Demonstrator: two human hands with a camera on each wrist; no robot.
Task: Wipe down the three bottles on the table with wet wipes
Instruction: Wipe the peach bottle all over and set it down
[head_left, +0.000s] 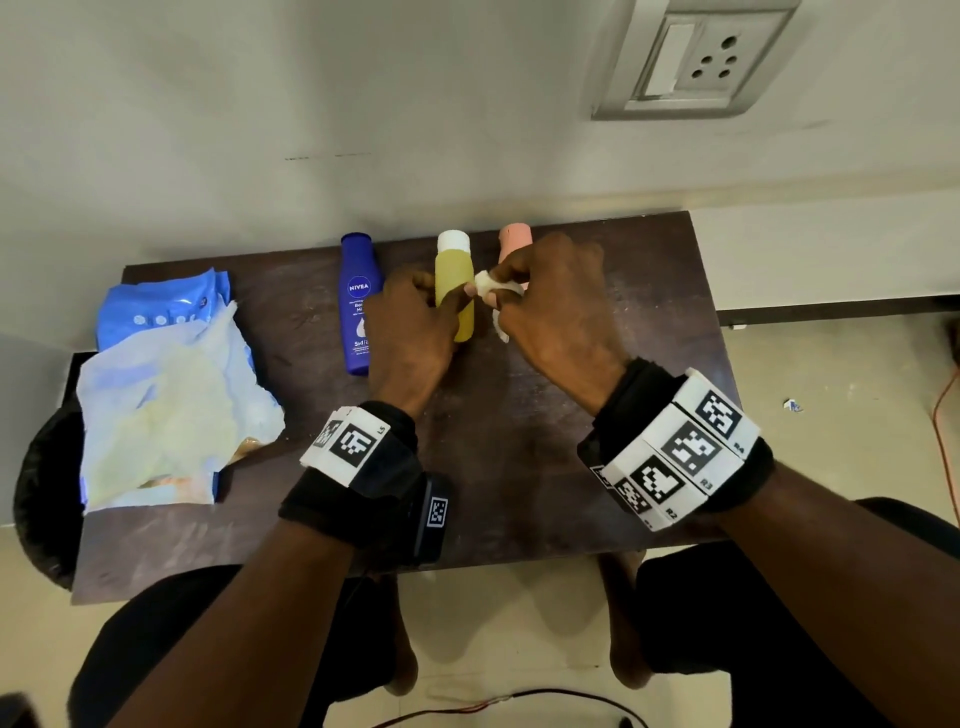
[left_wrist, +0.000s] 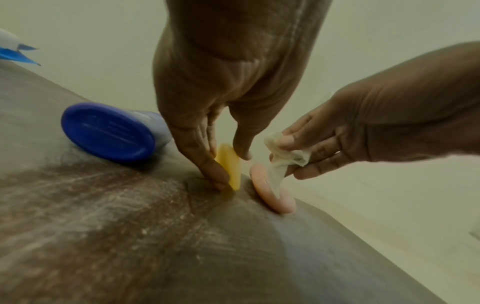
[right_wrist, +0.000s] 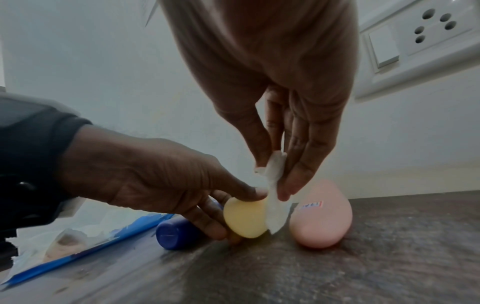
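Yellow bottle: centre of the head view, lying flat on the dark worktop with its white cap toward the top of the frame. Smooth, rounded plastic body, translucent with yellowish contents; oval base in the right wrist view. Judged light, fairly stiff, and likely to roll or slide under a damp wipe. Best held across the middle of the body, as it is now.

Left hand: left of centre, fingers and thumb curled round the yellow bottle, pinning it against the worktop.

Wet wipe: small, white, bunched and twisted, soft and limp, hanging down against the right side of the yellow bottle. Judged weightless and easily torn. It needs a firm pinch and would cover more surface if spread out.

Right hand: right of centre, thumb and fingertips pinching the top of the wet wipe, the other fingers loosely extended.

Blue bottle: just left of the left hand, lying flat, glossy dark-blue plastic with a printed label, flat oval base. Judged the heaviest and slickest of the three.

Pink bottle: upper centre, mostly hidden behind the right hand; matt pale-pink plastic, egg-shaped base with a small sticker. Lies just right of the yellow bottle, whether touching cannot be told.

Wipes packet: left of the frame, blue soft film, with a crumpled sheet spread over its near part.

Worktop surface: dark, scuffed, streaked with pale dust.
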